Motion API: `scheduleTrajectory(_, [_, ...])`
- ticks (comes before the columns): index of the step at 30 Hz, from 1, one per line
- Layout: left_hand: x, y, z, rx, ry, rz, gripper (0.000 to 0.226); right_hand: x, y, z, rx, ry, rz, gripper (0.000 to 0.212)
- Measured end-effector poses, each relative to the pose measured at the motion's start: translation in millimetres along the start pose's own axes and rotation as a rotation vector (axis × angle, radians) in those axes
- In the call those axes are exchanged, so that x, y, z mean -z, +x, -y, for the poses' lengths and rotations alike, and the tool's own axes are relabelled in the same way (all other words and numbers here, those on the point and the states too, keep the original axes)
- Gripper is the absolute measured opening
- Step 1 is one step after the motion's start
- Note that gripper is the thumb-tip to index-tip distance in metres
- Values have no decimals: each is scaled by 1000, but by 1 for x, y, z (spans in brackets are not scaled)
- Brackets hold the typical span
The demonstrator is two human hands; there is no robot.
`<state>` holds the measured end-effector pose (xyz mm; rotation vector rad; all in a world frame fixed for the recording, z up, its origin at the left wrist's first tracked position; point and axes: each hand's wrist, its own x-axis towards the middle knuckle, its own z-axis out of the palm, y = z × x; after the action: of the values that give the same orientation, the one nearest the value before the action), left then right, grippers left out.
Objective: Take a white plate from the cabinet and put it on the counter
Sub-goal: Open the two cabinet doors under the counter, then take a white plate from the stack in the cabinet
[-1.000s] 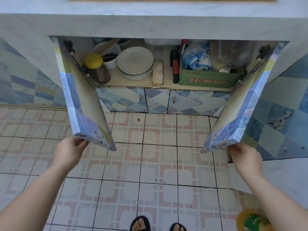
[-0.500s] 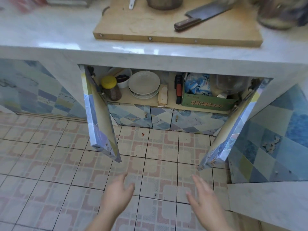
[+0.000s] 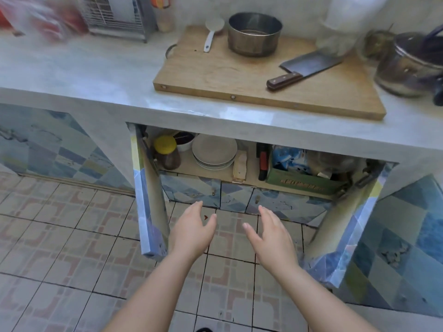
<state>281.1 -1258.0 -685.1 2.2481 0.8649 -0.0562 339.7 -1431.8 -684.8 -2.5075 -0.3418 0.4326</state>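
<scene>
A stack of white plates (image 3: 214, 150) sits on the shelf inside the open cabinet (image 3: 249, 174) under the grey counter (image 3: 96, 75). Both cabinet doors hang wide open, the left door (image 3: 149, 195) and the right door (image 3: 347, 231). My left hand (image 3: 193, 232) and my right hand (image 3: 272, 236) are held out side by side in front of the cabinet, below the shelf, palms facing each other, fingers apart. Neither hand touches anything. The plates lie beyond and above both hands.
Beside the plates stand a yellow-lidded jar (image 3: 167, 152), a wooden block (image 3: 240, 167) and a green box (image 3: 303, 182). On the counter lie a wooden cutting board (image 3: 239, 75) with a cleaver (image 3: 306, 68) and a steel pot (image 3: 254, 33); another pot (image 3: 411, 63) sits at the right.
Both hands have let go of the cabinet doors and moved inward and forward toward the open cabinet. The view has tilted up, bringing the counter top into sight.
</scene>
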Motion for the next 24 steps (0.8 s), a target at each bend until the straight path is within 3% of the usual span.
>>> scheduleTrajectory(5, [-1, 28, 3, -14, -27, -12, 60, -10, 41, 12, -40, 24, -25, 65])
scheduleTrajectory(17, [-38, 102, 23, 186, -277, 16, 61, -68, 122, 7, -45, 22, -29, 65])
scheduleTrajectory(24, [-99, 158, 41, 321, -604, 21, 67, -105, 188, -18, -15, 95, -29, 64])
